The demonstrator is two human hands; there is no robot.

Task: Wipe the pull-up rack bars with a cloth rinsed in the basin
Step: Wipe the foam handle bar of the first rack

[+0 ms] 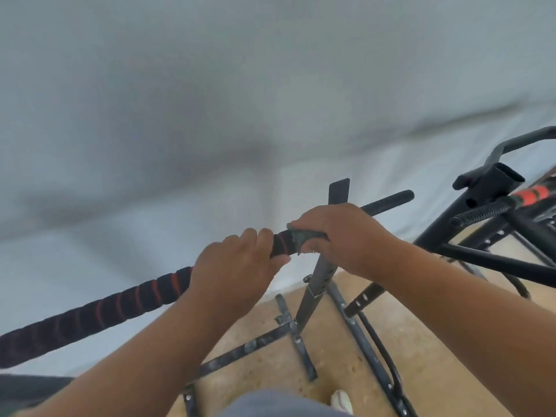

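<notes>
Head view: both hands (237, 263) (340, 236) on padded bar (105, 308), no readable writing.

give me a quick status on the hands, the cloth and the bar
Left hand grips the padded bar. Right hand presses the grey cloth around the bar. Upright post right under the cloth. Basin not in view.
</notes>
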